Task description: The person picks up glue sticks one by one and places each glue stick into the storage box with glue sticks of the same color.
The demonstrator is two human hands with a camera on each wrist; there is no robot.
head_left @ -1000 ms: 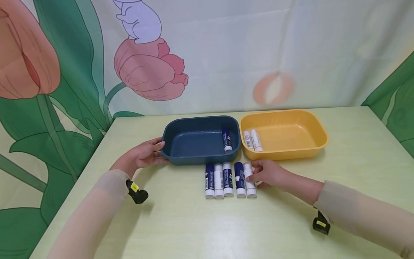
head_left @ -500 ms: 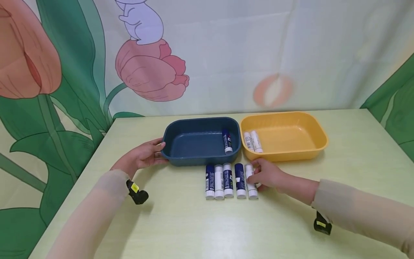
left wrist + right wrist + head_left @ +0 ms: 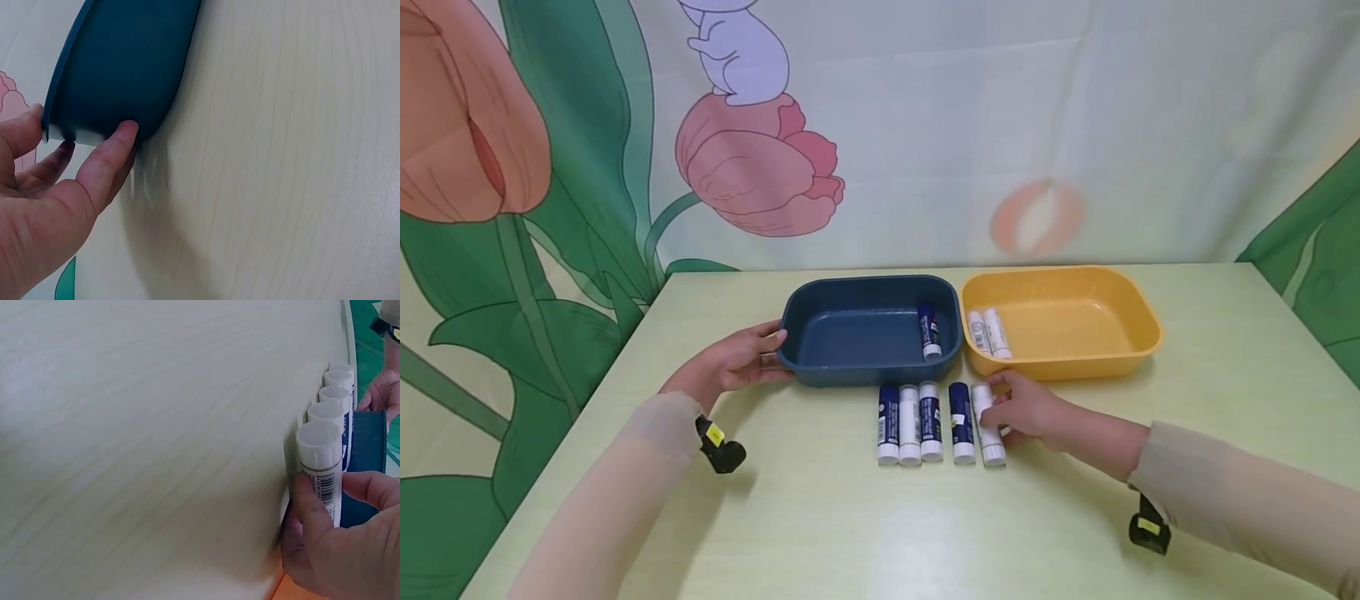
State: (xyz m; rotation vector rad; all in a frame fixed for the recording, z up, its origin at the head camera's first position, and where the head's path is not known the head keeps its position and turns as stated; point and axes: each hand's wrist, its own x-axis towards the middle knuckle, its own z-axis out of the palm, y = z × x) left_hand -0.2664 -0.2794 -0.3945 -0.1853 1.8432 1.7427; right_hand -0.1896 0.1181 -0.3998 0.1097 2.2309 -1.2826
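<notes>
My right hand pinches a white glue stick, thumb on one side and fingers on the other. That stick ends a row of several glue sticks, some blue with white ends, lying in front of the trays. Beside it is a blue glue stick, with a narrow gap between. In the right wrist view the held stick's white end and barcode show. My left hand holds the left end of the dark blue tray, its thumb at the rim and fingers against the outer wall.
To the right of the blue tray stands a yellow tray, holding two white glue sticks. One blue glue stick lies inside the blue tray. A flower-printed curtain hangs behind the table.
The white glue stick in my right hand has shifted slightly right and tilted, widening the gap to its blue neighbour. My left hand stays at the blue tray. The head view has shifted slightly.
</notes>
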